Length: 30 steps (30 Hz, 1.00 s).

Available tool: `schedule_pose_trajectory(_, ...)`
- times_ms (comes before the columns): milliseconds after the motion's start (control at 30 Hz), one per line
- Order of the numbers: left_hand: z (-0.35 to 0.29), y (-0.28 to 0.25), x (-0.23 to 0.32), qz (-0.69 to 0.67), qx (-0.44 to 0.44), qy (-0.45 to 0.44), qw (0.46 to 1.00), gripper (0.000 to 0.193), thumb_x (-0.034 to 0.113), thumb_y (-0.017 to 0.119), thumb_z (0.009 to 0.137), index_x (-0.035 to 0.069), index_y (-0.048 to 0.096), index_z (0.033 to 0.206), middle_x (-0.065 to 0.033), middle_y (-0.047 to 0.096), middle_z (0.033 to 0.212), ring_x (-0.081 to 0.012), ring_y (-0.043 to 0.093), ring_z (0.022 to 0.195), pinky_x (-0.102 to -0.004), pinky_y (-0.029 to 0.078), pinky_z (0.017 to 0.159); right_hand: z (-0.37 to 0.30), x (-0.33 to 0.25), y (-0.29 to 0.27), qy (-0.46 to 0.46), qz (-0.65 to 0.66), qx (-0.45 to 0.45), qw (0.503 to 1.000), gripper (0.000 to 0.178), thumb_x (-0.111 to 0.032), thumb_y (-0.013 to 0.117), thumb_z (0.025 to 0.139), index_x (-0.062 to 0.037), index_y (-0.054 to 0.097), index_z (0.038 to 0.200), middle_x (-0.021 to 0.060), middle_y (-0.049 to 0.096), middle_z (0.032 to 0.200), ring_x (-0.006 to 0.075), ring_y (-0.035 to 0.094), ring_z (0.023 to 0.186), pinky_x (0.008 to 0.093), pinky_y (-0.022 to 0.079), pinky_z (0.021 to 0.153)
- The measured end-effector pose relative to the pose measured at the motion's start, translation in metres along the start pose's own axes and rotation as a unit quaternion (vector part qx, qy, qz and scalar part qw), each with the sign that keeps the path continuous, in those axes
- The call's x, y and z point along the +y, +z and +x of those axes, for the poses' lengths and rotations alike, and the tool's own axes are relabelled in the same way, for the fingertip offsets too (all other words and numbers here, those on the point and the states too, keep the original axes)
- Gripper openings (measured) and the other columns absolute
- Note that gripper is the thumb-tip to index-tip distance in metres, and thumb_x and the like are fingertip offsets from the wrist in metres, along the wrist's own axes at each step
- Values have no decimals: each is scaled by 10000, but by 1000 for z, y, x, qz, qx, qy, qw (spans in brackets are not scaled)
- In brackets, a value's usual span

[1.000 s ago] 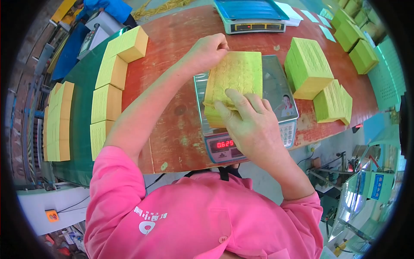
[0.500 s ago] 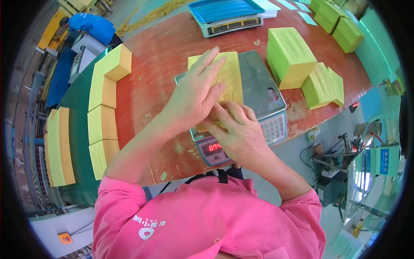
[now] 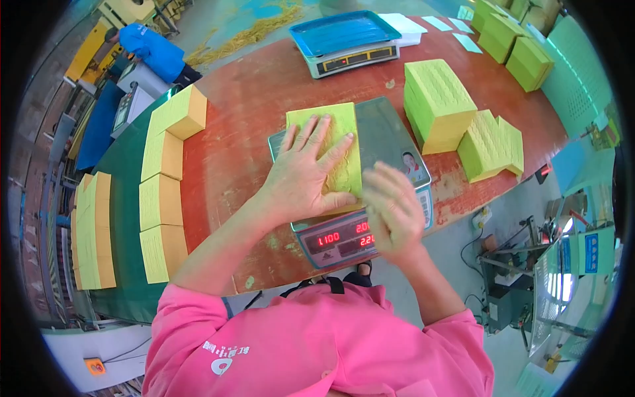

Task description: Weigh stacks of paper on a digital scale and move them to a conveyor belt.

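A stack of yellow embossed paper rests on the metal plate of a weighing scale near the table's front edge. My left hand lies flat on top of the stack, fingers spread and thumb toward its near edge. Just right of the stack, my right hand is raised over the scale's front panel, blurred by motion. Its fingers look stretched out, with nothing visible in them. Red digits glow on the scale's display, and my right hand covers part of the panel.
Yellow paper blocks line the table's left side, with more blocks farther left. Other blocks stand to the right. A second scale with a blue tray sits at the far side. A person in blue bends over a machine beyond.
My right hand has come off the stack and moved right. My left hand has flattened onto the paper with its fingers spread. The number on the scale display has changed.
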<state>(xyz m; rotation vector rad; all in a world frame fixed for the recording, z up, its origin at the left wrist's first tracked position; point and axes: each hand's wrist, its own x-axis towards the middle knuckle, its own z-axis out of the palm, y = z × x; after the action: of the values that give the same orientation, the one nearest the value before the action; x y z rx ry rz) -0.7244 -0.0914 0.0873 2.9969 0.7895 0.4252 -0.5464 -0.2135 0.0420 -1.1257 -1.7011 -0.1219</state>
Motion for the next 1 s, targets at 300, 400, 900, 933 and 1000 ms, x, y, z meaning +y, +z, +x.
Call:
schedule_pose_trajectory(300, -8, 5, 3, -33, 39, -6, 999, 958, 654, 674, 736, 16, 442, 1413, -339, 304, 1498, -504, 280, 1402, -611, 191, 1149, 65, 60, 56, 89, 65, -106, 988, 396, -132, 529, 922, 16, 583, 1286, 184, 528, 1402, 375, 422, 1363, 446, 337, 1123)
schedule_pose_trajectory(400, -15, 14, 4, -27, 66, -39, 997, 956, 645, 670, 741, -5, 437, 1403, -348, 314, 1488, -496, 276, 1408, -612, 174, 1153, 61, 57, 58, 94, 77, -122, 985, 391, -122, 515, 927, 15, 586, 1286, 180, 527, 1408, 361, 413, 1378, 438, 320, 1137)
schedule_pose_trajectory(900, -142, -12, -210, -143, 213, -134, 957, 735, 410, 655, 884, 43, 393, 1464, -220, 287, 1562, -375, 308, 1431, -472, 289, 1150, 78, -139, 178, 14, 212, -105, 971, 327, 26, 565, 799, 32, 658, 1112, 210, 650, 1148, 401, 596, 1152, 500, 454, 1026)
schedule_pose_trajectory(933, -156, -5, -242, -137, 193, -212, 948, 716, 401, 654, 886, 38, 407, 1451, -226, 298, 1553, -382, 329, 1416, -456, 313, 1139, 61, -143, 209, 47, 243, -134, 960, 317, 16, 587, 799, 17, 667, 1106, 195, 654, 1152, 389, 604, 1145, 482, 463, 1021)
schedule_pose_trajectory(1000, -170, 5, -303, -129, 178, -334, 916, 696, 401, 643, 895, 25, 417, 1435, -245, 339, 1521, -404, 376, 1378, -445, 350, 1117, 10, -146, 266, 135, 261, -209, 933, 332, -11, 621, 808, -21, 664, 1136, 166, 650, 1188, 357, 595, 1173, 462, 462, 1025)
